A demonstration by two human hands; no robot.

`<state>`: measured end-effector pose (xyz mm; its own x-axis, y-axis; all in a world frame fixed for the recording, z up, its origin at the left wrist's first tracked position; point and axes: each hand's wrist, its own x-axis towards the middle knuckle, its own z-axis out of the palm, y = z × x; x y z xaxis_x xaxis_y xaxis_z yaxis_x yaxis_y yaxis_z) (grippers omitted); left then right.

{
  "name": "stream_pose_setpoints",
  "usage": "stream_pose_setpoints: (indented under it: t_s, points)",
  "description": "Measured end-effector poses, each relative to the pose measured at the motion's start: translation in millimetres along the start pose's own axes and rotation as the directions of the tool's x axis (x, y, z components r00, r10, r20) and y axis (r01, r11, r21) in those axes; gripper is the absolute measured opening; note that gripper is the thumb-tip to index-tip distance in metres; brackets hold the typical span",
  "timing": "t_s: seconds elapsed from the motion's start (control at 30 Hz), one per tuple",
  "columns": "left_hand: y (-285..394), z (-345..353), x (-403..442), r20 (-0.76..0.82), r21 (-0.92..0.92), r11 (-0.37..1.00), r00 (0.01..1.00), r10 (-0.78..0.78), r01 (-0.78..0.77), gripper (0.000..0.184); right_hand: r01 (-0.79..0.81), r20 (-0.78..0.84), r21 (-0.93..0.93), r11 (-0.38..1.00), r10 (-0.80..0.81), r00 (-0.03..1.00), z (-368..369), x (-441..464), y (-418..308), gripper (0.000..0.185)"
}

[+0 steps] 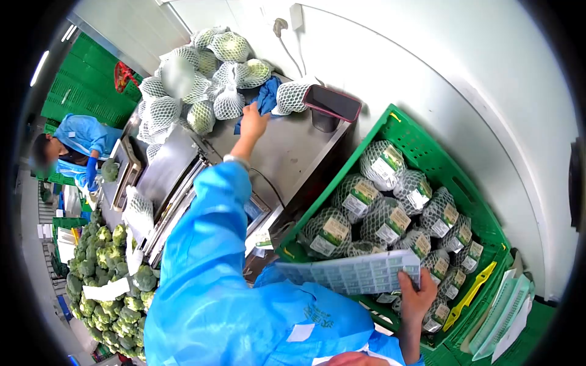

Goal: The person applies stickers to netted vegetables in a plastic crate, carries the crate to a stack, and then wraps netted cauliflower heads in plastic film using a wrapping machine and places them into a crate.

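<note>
My left hand (253, 124) reaches over the metal table and touches a crumpled blue cloth (267, 96), its fingers closed at the edge of it. Beside it lies a pile of round vegetables in white foam nets (229, 104). My right hand (419, 294) grips the end of a sheet of labels (360, 273), thumb on top. The sheet hangs over the front of a green crate (390, 125). In the crate are several netted vegetables (384, 221) with green and white labels.
A dark device with a red edge (333, 103) stands at the table's corner. At the left, a co-worker in blue (82, 137) is near a broccoli head (110, 170). Below is a large broccoli heap (110, 311). Green trays (505, 314) lean at the lower right.
</note>
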<state>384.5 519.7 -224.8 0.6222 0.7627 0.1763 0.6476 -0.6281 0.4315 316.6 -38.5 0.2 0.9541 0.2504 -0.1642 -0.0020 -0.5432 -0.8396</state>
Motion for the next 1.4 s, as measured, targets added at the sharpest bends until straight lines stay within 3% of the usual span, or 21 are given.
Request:
stream_pose_setpoints:
  t_s: [0.07, 0.1, 0.13, 0.2, 0.23, 0.27, 0.33, 0.4, 0.47, 0.53, 0.6, 0.63, 0.67, 0.73, 0.8, 0.87, 0.9, 1.03, 1.17, 1.3, 1.4]
  points:
    - [-30.8, 37.0, 33.0, 0.173, 0.112, 0.978, 0.966, -0.194, 0.177, 0.074, 0.030, 0.024, 0.009, 1.000, -0.030, 0.999, 15.0, 2.1, -7.5, 0.018]
    - [-37.8, 45.8, 36.6, 0.189, 0.131, 0.976, 0.962, -0.197, 0.175, 0.070, 0.030, 0.029, 0.012, 0.999, -0.030, 0.999, 22.8, 2.5, -9.0, 0.018]
    - [-51.2, 62.9, 41.2, 0.218, 0.208, 0.969, 0.960, -0.176, 0.131, 0.049, 0.026, 0.034, 0.014, 1.000, -0.026, 0.999, 28.9, 2.5, -10.8, 0.017]
    - [-60.8, 91.4, 44.4, 0.081, 0.248, 0.955, 0.979, -0.186, 0.161, 0.031, 0.024, 0.050, -0.020, 0.999, -0.023, 0.998, 40.3, 2.7, -8.3, 0.017]
    - [-60.0, 99.4, 36.7, 0.015, 0.271, 0.961, 0.998, -0.060, 0.054, 0.029, 0.027, 0.060, -0.029, 0.999, -0.026, 0.998, 43.1, 2.7, -7.7, 0.017]
    - [-60.2, 102.9, 27.2, 0.089, 0.289, 0.957, 0.994, -0.056, 0.028, 0.030, 0.041, 0.077, -0.056, 0.998, -0.037, 0.996, 42.9, 2.8, -9.8, 0.017]
    - [-30.6, 69.4, 6.9, 0.218, 0.322, 0.946, 0.975, -0.033, -0.040, 0.035, 0.082, 0.098, -0.086, 0.993, -0.073, 0.993, 45.1, 7.0, -16.1, 0.017]
    - [-25.1, 51.1, -4.1, 0.221, 0.276, 0.960, 0.975, -0.025, -0.038, 0.045, 0.185, 0.072, -0.083, 0.979, -0.179, 0.981, 50.4, 15.5, -17.3, 0.016]
    - [-1.1, 7.2, -19.5, 0.245, 0.273, 0.959, 0.969, 0.001, -0.070, 0.048, 0.121, 0.173, -0.040, 0.992, -0.112, 0.979, 47.7, 27.1, -21.4, 0.018]
    - [41.0, -47.0, -38.3, -0.076, 0.208, 0.905, 0.916, 0.394, -0.372, 0.045, 0.033, 0.196, 0.004, 0.999, -0.033, 0.980, 46.6, 37.3, -27.4, 0.022]
    - [106.0, -109.6, -57.4, -0.229, -0.177, 0.801, 0.815, 0.532, -0.572, 0.041, 0.066, 0.173, 0.015, 0.998, -0.067, 0.983, 48.2, 43.7, -36.1, 0.023]
    - [139.2, -142.4, -85.1, -0.047, -0.577, 0.705, 0.878, 0.476, -0.413, 0.041, 0.045, 0.210, 0.074, 0.996, -0.060, 0.976, 47.6, 43.6, -42.5, 0.023]
    - [169.8, -171.7, -114.2, 0.147, -0.843, 0.521, 0.876, 0.460, -0.133, 0.040, 0.046, 0.249, 0.137, 0.989, -0.079, 0.965, 47.7, 46.1, -49.1, 0.023]
    - [211.0, -207.4, -166.8, 0.156, -0.879, 0.409, 0.661, 0.734, -0.246, 0.036, 0.130, 0.263, 0.168, 0.977, -0.172, 0.949, 47.6, 42.3, -53.3, 0.023]
    - [231.3, -216.6, -209.8, 0.286, -0.898, 0.426, 0.588, 0.757, -0.112, 0.026, 0.206, 0.268, 0.200, 0.958, -0.255, 0.929, 43.2, 36.9, -54.5, 0.023]
    - [231.5, -213.5, -232.5, 0.446, -0.886, 0.442, 0.513, 0.733, 0.139, 0.018, 0.254, 0.247, 0.226, 0.940, -0.308, 0.919, 34.6, 27.8, -51.8, 0.023]
    - [234.6, -213.2, -240.7, 0.385, -0.904, 0.421, 0.560, 0.734, 0.070, 0.009, 0.247, 0.228, 0.243, 0.938, -0.303, 0.925, 28.5, 21.9, -52.4, 0.021]
    - [245.8, -221.9, -265.0, 0.372, -0.884, 0.467, 0.580, 0.725, -0.017, 0.003, 0.234, 0.096, 0.334, 0.913, -0.280, 0.955, 8.6, 1.8, -33.6, 0.022]
    - [260.9, -221.8, -286.8, 0.248, -0.889, 0.410, 0.540, 0.804, -0.203, 0.005, 0.299, 0.065, 0.297, 0.907, -0.332, 0.941, -10.4, -17.2, -17.8, 0.025]
    - [269.5, -214.6, -303.9, 0.283, -0.805, 0.462, 0.444, 0.850, -0.372, 0.010, 0.294, -0.038, 0.292, 0.910, -0.296, 0.955, -23.5, -31.4, -3.7, 0.028]
    - [283.5, -209.9, -323.0, 0.304, -0.867, 0.457, 0.514, 0.802, -0.200, 0.008, 0.181, -0.028, 0.318, 0.931, -0.181, 0.983, -32.6, -40.9, 6.2, 0.028]
